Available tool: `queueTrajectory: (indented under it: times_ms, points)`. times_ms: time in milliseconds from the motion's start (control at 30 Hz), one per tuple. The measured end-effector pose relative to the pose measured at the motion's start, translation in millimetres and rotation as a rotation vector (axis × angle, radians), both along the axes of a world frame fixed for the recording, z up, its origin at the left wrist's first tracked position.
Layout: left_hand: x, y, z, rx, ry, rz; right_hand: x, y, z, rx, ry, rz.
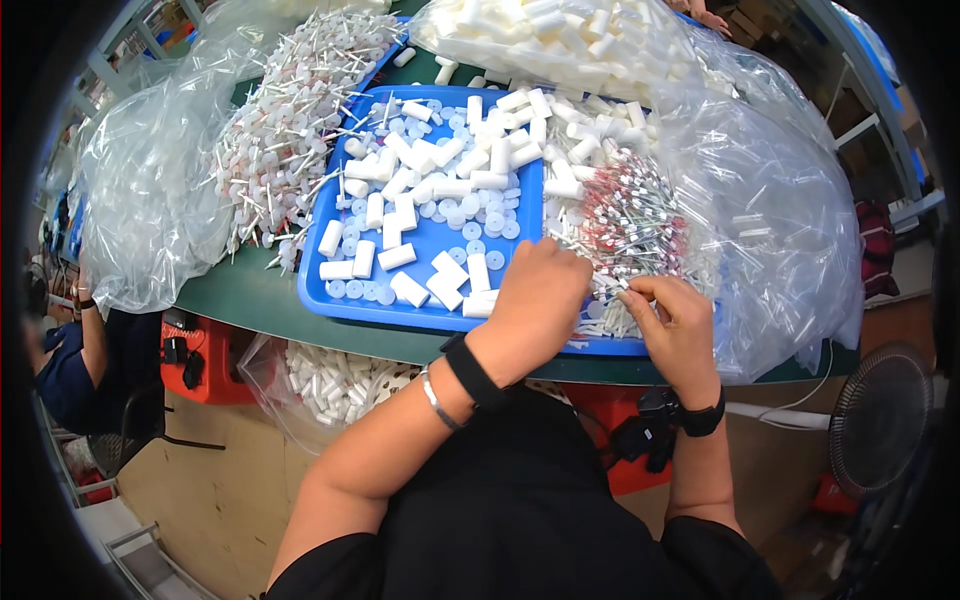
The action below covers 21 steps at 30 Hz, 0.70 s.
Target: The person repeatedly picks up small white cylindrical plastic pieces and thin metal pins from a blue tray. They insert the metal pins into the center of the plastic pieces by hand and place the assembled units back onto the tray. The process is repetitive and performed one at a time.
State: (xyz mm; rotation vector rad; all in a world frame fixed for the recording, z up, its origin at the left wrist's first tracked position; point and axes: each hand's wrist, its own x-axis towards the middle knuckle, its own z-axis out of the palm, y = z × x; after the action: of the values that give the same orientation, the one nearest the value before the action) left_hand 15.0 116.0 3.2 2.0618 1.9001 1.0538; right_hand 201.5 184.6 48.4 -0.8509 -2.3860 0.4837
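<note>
My left hand is closed over the right edge of the blue tray, knuckles up; its fingertips are hidden, so what they hold cannot be told. To its right, my right hand pinches a small white and silvery piece between thumb and forefinger. Beyond both hands lies a heap of thin pieces with red and white ends. White cylinders and translucent discs are scattered in the tray. More slim white pieces lie below my hands.
A pile of white sticks with discs rises at the left beside a clear plastic bag. A bag of white cylinders lies at the back, another plastic bag at the right. A fan stands lower right. Another person's arm shows far left.
</note>
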Motion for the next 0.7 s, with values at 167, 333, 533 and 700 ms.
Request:
queueTrajectory:
  times_ms: [167, 333, 533, 700]
  points:
    - [-19, -24, 27, -0.301, -1.178, -0.055, -6, -10, 9, 0.037, 0.074, 0.02]
    - [-25, -55, 25, -0.395, -1.912, -0.069, -15, -24, 14, 0.008, 0.094, 0.139]
    - [-22, -77, 4, -0.402, -2.203, -0.167, -25, -34, 18, -0.067, 0.038, 0.279]
    - [-24, -85, 0, -0.406, -2.197, -0.2, -28, -35, 15, -0.081, 0.013, 0.272]
